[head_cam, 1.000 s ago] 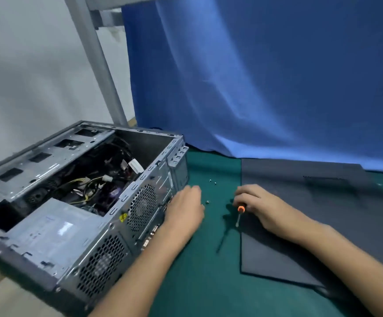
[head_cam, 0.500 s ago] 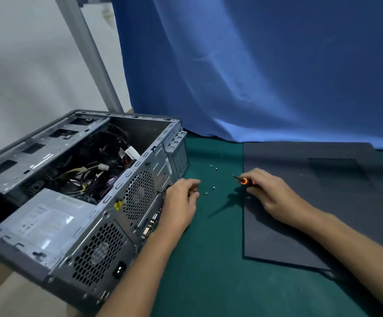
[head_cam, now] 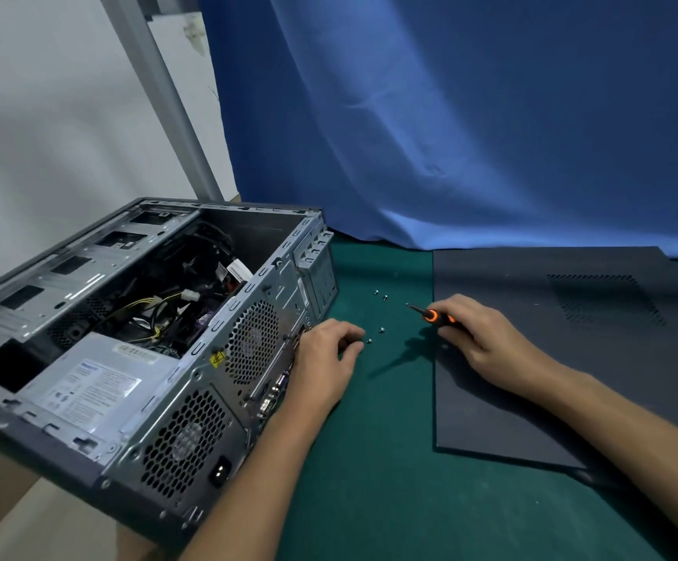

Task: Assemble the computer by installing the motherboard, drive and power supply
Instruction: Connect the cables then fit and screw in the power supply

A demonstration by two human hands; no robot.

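Note:
An open grey computer case (head_cam: pixel 139 338) lies on its side at the left, its rear panel facing me. The silver power supply (head_cam: pixel 86 386) sits in its near corner, with cables (head_cam: pixel 167 305) behind it. My left hand (head_cam: pixel 325 358) rests on the green mat against the rear panel, fingers curled toward a small screw (head_cam: pixel 368 340). My right hand (head_cam: pixel 479 338) grips a black and orange screwdriver (head_cam: pixel 430 315), tip pointing left and raised off the mat. Several loose screws (head_cam: pixel 381 294) lie between the hands.
The dark case side panel (head_cam: pixel 552 358) lies flat on the green mat (head_cam: pixel 369 479) under my right forearm. A blue cloth (head_cam: pixel 450 135) hangs behind. A grey metal post (head_cam: pixel 159 91) rises at the back left. The case overhangs the table's left edge.
My right hand has lifted the screwdriver from upright on the mat to a near-level hold, tip pointing left. My left hand shifted slightly toward the screws. The view has tilted down.

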